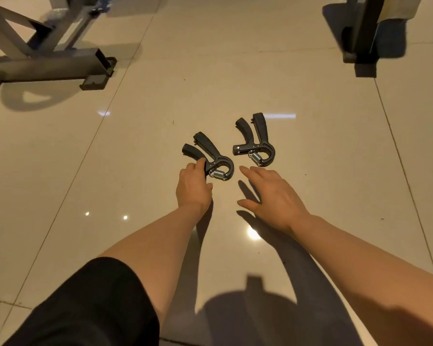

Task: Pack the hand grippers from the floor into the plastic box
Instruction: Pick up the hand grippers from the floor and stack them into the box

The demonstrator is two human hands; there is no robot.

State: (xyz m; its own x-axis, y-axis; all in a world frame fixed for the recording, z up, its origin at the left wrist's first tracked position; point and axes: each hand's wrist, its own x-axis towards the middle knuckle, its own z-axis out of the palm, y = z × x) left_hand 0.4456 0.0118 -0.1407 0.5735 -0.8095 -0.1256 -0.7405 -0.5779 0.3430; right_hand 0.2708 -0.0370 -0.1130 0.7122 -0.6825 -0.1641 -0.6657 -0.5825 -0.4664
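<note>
Two black hand grippers lie flat on the tiled floor (310, 171) near the middle of the frame, close beside each other but not touching. The left hand gripper (210, 156) has its two handles pointing toward the upper left and its steel spring (218, 174) at the lower end. The right hand gripper (256, 143) sits slightly higher in the frame, handles pointing up, its own coil spring (256, 157) inside the loop at the bottom.

Your left hand (193, 188) is on the left gripper — the fingers curl down over the base of its lower handle, where it meets the looped head. Whether the thumb has closed round underneath, you cannot tell from this angle, but the fingers are bent onto the plastic.

Your right hand (273, 196) hovers just below the right gripper with its fingers straight and spread, thumb out to the side, holding nothing; the fingertips stop just short of the gripper.

Both forearms reach in from the bottom edge, and a black sleeve (93, 308) fills the lower left corner. In the upper left stands the grey steel base of a gym bench frame (48, 63) — at the upper right, a dark machine foot (363, 46). The plastic box does not show anywhere in this view.
</note>
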